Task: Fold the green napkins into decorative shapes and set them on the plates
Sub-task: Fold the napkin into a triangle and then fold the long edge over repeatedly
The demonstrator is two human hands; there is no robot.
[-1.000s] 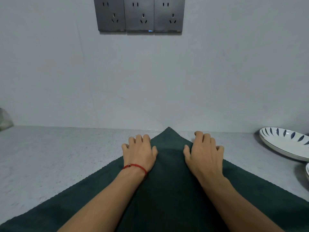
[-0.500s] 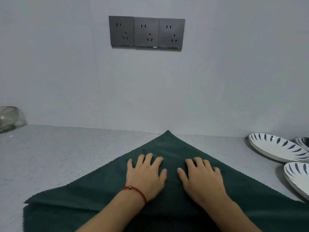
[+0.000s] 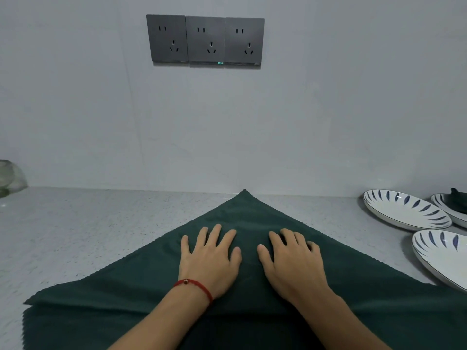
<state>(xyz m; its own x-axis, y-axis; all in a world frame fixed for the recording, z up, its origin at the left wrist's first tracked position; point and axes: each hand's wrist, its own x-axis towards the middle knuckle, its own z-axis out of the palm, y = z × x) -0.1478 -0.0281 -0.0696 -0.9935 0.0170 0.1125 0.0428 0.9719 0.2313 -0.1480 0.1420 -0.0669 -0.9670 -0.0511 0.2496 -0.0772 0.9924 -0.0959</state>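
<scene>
A dark green napkin (image 3: 141, 286) lies folded into a triangle on the grey counter, its tip pointing at the wall. My left hand (image 3: 211, 253), with a red string at the wrist, presses flat on its middle with spread fingers. Beside it my right hand (image 3: 293, 261) presses flat on the cloth too. White plates with blue leaf marks stand at the right: one at the back (image 3: 404, 210), one nearer (image 3: 439, 256), and a third (image 3: 449, 210) at the far edge holding a piece of green napkin (image 3: 458, 200).
A grey speckled counter (image 3: 88, 223) runs to a pale wall with three grey sockets (image 3: 205, 40). A glass bowl (image 3: 10, 178) sits at the far left edge.
Both hands slid back along the napkin from near its tip toward its middle, fingers spreading. The view tilted up and back, so more plates and the napkin's left corner show.
</scene>
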